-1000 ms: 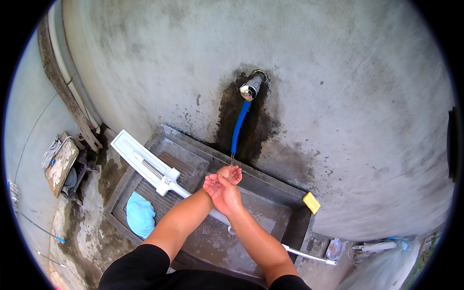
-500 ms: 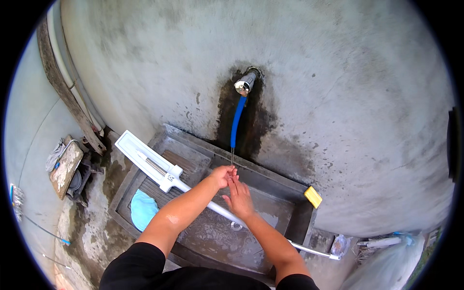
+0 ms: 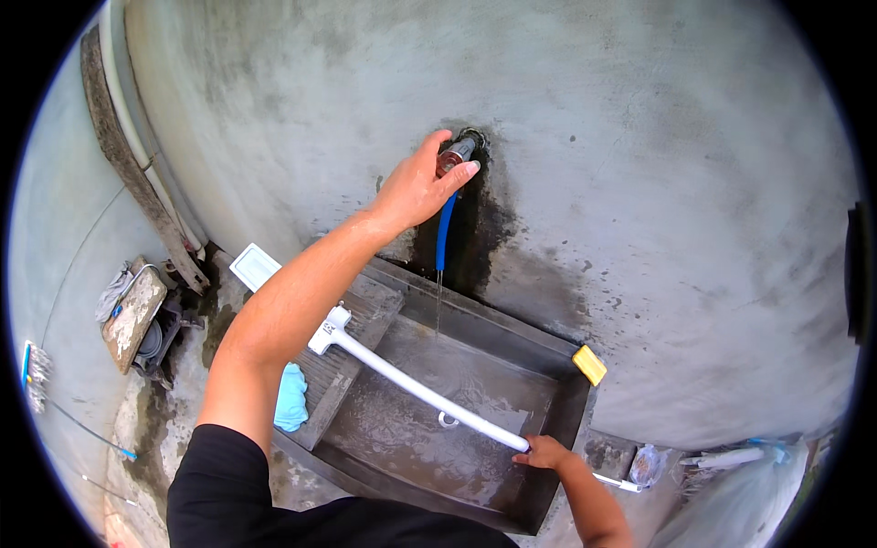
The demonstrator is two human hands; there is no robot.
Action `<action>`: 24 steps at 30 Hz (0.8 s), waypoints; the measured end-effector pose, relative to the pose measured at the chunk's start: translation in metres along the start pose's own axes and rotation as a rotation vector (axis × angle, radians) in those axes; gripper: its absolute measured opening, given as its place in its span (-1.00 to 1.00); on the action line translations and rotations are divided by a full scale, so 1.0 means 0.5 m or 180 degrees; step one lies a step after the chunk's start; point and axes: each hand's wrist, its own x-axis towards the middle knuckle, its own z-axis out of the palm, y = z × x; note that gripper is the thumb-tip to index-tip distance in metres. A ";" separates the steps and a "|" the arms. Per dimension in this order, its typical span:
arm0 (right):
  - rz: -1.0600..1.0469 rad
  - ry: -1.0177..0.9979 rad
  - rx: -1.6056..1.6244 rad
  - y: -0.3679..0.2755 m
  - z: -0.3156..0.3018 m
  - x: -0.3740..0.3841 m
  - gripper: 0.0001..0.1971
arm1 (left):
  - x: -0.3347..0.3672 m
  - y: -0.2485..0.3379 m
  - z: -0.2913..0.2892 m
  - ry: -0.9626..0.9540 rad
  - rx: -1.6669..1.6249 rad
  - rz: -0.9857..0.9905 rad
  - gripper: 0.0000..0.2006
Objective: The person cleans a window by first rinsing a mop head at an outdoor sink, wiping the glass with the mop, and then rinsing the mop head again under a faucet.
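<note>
At the wall, my left hand (image 3: 418, 190) has its thumb and fingers around the metal tap (image 3: 461, 151), covering part of its knob. A short blue hose (image 3: 445, 236) hangs from the tap, and a thin stream of water falls from it into the grey basin (image 3: 493, 333). My right hand (image 3: 545, 451) is closed around the white pole (image 3: 429, 394) near its lower right end. That pole slants across the basin, and its flat rectangular white head (image 3: 255, 266) is partly hidden behind my left forearm.
A light blue cloth (image 3: 291, 398) lies on the ribbed ledge left of the basin. On the basin's right corner sits a yellow sponge-like block (image 3: 589, 365). A worn board (image 3: 133, 320) leans at the left, and a clear plastic bag (image 3: 744, 493) stands lower right.
My hands have parted from together under the water stream. The left has risen to the tap; the right has moved down and right and taken hold of the white pole.
</note>
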 end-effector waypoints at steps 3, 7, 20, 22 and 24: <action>-0.0012 0.0046 0.0095 0.007 0.014 0.006 -0.52 | 0.026 -0.005 0.008 0.0270 0.0786 0.0440 -0.54; 0.0065 -0.0211 0.0620 -0.019 0.008 -0.019 -0.57 | 0.022 0.010 0.019 0.0353 0.1731 0.0848 -0.59; -0.0366 0.1249 0.0048 -0.046 0.097 -0.218 -0.65 | -0.244 -0.048 -0.080 -0.0444 0.1650 -0.0432 -0.46; -0.0346 0.1369 0.0091 -0.026 0.106 -0.245 -0.66 | -0.372 -0.063 -0.154 -0.0287 0.1668 -0.0631 -0.48; -0.0348 0.1581 -0.0030 -0.014 0.120 -0.271 -0.65 | -0.528 -0.043 -0.245 -0.0117 0.0880 -0.1491 -0.52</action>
